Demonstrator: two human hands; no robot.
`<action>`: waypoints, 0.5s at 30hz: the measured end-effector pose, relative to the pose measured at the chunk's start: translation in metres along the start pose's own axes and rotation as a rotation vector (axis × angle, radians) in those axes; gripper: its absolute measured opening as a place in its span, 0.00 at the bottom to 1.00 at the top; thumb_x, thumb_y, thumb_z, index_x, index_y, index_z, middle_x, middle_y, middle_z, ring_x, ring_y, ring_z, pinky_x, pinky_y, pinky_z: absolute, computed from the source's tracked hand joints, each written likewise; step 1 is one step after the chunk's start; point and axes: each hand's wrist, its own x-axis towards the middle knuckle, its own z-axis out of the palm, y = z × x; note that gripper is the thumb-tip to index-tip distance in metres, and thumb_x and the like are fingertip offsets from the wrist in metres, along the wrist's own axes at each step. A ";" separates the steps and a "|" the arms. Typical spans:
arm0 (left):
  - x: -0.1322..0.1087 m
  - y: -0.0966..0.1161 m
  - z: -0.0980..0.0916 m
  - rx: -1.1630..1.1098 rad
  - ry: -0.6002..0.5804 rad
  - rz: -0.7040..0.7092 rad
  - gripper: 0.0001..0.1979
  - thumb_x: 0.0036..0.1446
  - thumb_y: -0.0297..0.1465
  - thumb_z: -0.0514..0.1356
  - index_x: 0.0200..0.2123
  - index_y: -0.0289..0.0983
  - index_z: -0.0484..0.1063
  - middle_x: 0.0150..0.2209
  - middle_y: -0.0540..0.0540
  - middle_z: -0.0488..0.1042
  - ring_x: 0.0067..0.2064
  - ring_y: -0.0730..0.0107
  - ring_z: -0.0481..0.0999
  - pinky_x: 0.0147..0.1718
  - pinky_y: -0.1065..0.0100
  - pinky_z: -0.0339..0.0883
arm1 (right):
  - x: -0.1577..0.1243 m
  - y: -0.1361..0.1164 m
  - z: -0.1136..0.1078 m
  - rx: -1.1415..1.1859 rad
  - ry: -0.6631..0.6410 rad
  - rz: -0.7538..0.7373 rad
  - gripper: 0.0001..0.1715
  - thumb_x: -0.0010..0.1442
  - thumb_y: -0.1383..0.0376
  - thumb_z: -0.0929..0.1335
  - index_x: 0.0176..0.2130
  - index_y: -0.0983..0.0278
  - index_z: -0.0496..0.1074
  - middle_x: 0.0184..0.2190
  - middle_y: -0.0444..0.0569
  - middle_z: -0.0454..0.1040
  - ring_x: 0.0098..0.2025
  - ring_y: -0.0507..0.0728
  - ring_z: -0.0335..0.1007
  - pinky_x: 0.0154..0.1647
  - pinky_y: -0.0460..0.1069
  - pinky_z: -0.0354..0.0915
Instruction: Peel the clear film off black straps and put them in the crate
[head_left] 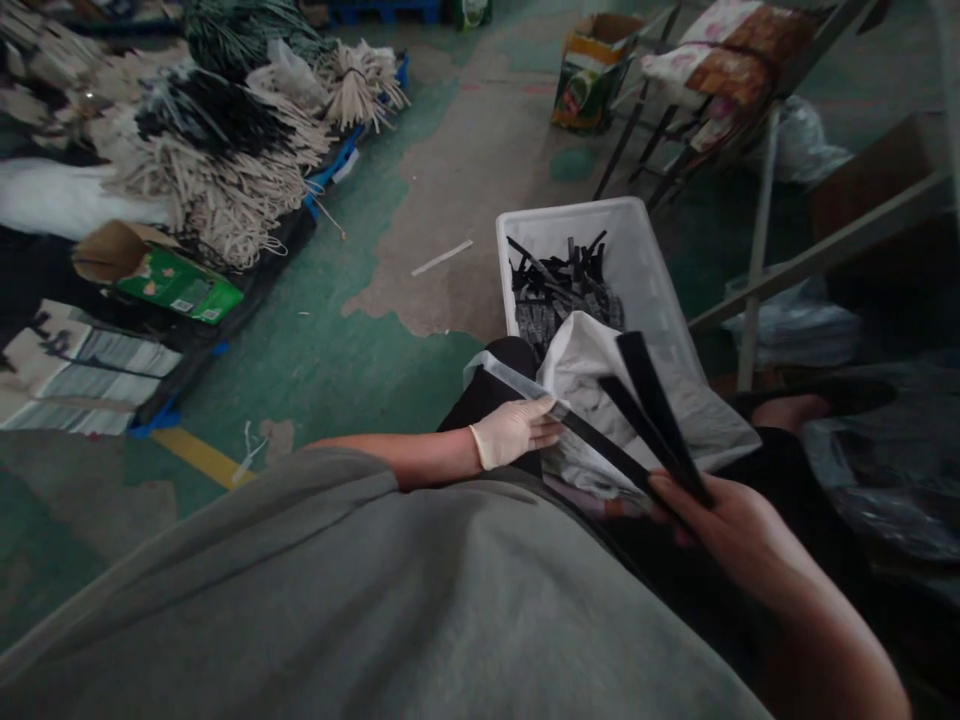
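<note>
My left hand [514, 430], in a pale glove, pinches a translucent strip [510, 375] where it meets the end of a black strip [607, 442]. That black strip runs slantwise to my bare right hand [720, 515], whose fingers are closed on it. More flat black strips [652, 390] stick up out of the same right hand. Under both hands a white cloth [592, 365] covers my lap and the near side of a white plastic bin [652, 260]. Many short black strips [562, 285] lie in a heap inside the bin.
Bundles of beige cords [217, 190] and black cords [214, 110] are piled on a blue pallet at the left, beside a green carton [176, 285]. A metal frame [757, 240] stands at the right. Another open carton [592, 75] sits on the floor ahead.
</note>
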 end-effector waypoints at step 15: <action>-0.002 -0.013 0.004 0.063 -0.127 -0.003 0.13 0.54 0.38 0.67 0.34 0.34 0.74 0.38 0.44 0.78 0.39 0.68 0.77 0.39 0.69 0.66 | 0.007 -0.006 0.008 -0.220 0.131 -0.031 0.26 0.57 0.45 0.60 0.28 0.62 0.72 0.18 0.50 0.73 0.22 0.59 0.69 0.22 0.49 0.59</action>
